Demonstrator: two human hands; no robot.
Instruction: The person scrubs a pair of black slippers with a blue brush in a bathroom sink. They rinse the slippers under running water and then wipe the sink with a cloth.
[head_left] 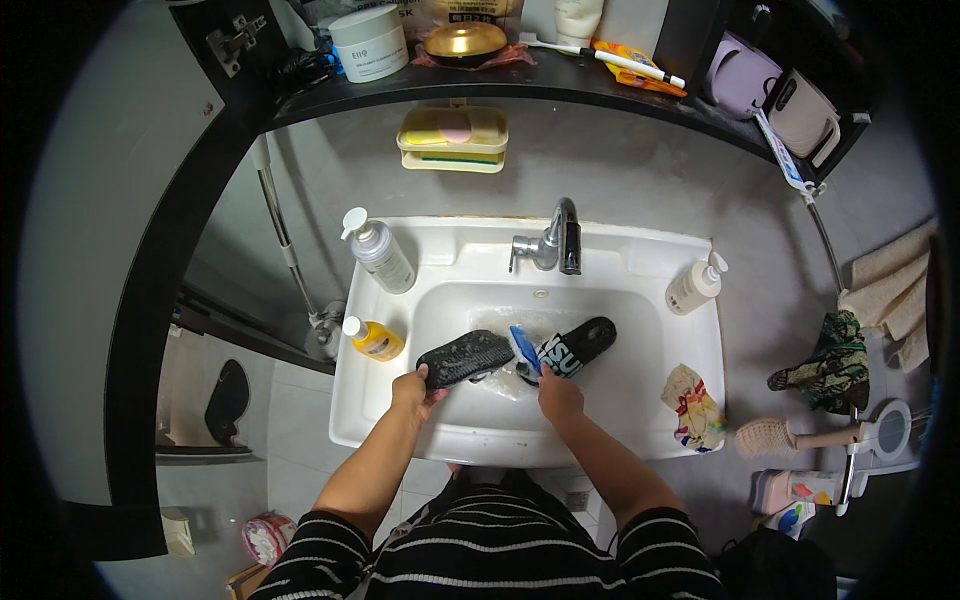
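Observation:
My left hand (412, 390) grips one end of a black slide sandal (465, 358), its textured face turned up and wet with some suds. In my right hand (560, 396) is a blue scrub brush (525, 347), its head close to the far end of that sandal. Whether the bristles touch it, I cannot tell. A second black slide sandal (592, 340), with white lettering on its strap, lies in the white sink (620, 410) just beyond my right hand. Soapy water (500, 385) shows around and between the two sandals.
A chrome faucet (553, 240) rises at the sink's back. On the rim stand a clear pump bottle (383, 258), a yellow bottle (375, 340), a white pump bottle (695, 287) and a patterned cloth (693, 410). A dark shelf (480, 82) with toiletries runs above.

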